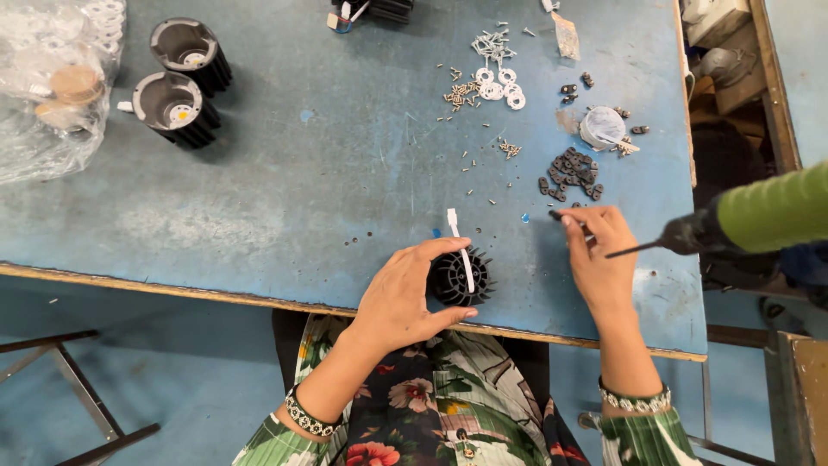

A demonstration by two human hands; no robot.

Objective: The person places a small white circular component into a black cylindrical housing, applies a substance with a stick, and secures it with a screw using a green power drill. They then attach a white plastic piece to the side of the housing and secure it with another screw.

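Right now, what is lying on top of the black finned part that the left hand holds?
A white strip lies across the finned part, sticking out past its far edge. The left hand covers the part's left side, so nothing can be seen there.

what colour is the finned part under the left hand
Black, with a white strip across it; the finned part shows in the head view.

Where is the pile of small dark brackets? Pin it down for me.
In the head view, the pile of small dark brackets lies right of centre on the blue table, just beyond the right hand and below the white bag.
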